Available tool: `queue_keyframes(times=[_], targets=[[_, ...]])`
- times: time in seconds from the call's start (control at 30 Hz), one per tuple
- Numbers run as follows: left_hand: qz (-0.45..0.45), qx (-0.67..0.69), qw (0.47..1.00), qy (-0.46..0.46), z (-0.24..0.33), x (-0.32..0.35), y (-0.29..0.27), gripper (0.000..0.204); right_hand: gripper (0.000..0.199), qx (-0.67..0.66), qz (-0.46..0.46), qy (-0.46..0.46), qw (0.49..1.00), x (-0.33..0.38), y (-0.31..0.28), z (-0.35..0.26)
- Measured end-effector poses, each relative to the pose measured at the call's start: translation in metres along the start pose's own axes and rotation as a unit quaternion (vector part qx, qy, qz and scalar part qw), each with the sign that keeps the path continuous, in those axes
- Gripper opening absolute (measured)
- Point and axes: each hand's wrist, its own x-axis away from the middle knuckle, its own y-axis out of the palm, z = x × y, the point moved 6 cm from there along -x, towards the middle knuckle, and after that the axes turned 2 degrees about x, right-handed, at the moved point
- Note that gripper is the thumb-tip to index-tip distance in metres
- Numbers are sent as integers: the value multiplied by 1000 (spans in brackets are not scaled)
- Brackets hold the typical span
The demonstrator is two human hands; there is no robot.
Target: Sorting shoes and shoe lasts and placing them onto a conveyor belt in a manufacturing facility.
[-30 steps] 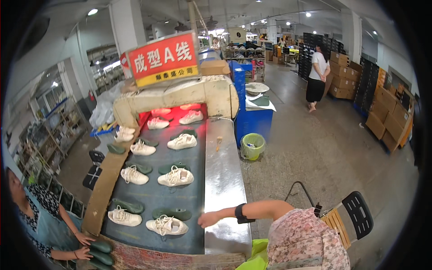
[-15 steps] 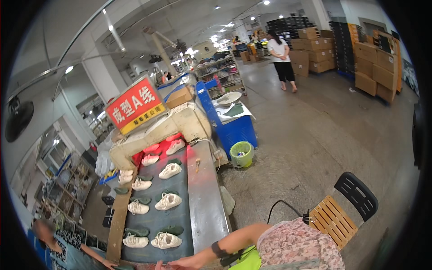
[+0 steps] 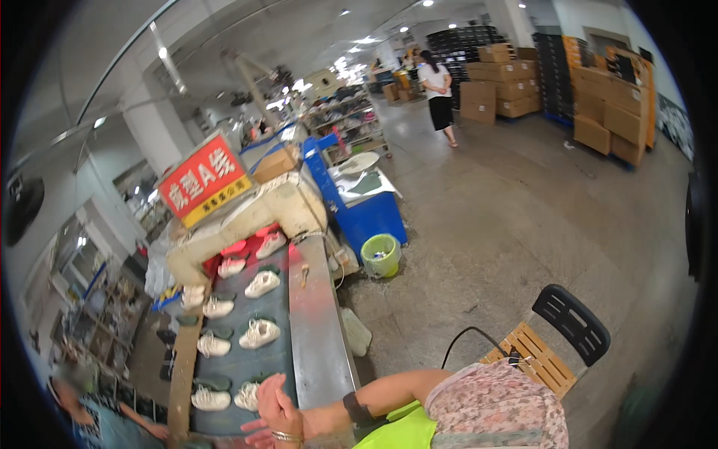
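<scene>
My right hand (image 3: 256, 435) reaches in from the right over the near end of the conveyor belt (image 3: 228, 358), its visible fingers stretched out and apart. Crossing in front of it, my left hand (image 3: 277, 404) rises from the lower edge with a bracelet on its wrist, fingers loosely raised. Neither hand shows anything held. Just beyond my hands, a cream lace-up shoe (image 3: 247, 395) is partly covered by my fingers. Another cream shoe (image 3: 210, 399) sits to its left, with a dark green shoe sole (image 3: 212, 382) behind it. Several more shoes and soles line the belt in two columns.
A metal ledge (image 3: 319, 329) runs along the belt's right side. At left, a co-worker's hand (image 3: 158, 431) is beside the belt's edge board. A chair with a wooden seat (image 3: 532, 358) stands at right. Beyond are a green basket (image 3: 381, 256) and a blue bin (image 3: 366, 224).
My hands have risen into fuller view, the left now showing in front of the right. My view has shifted, moving the scene leftward. The co-worker's hand has drawn back from a green sole.
</scene>
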Motion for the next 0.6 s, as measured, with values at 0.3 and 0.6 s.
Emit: queue_keyframes(times=[0.3, 0.6], targets=[[57, -86, 993, -56, -33, 40, -22, 24, 51, -92, -81, 58, 991, -18, -5, 32], [66, -324, 915, -232, -84, 143, -81, 12, 47, 37, 62, 449, 891, -32, -20, 83]])
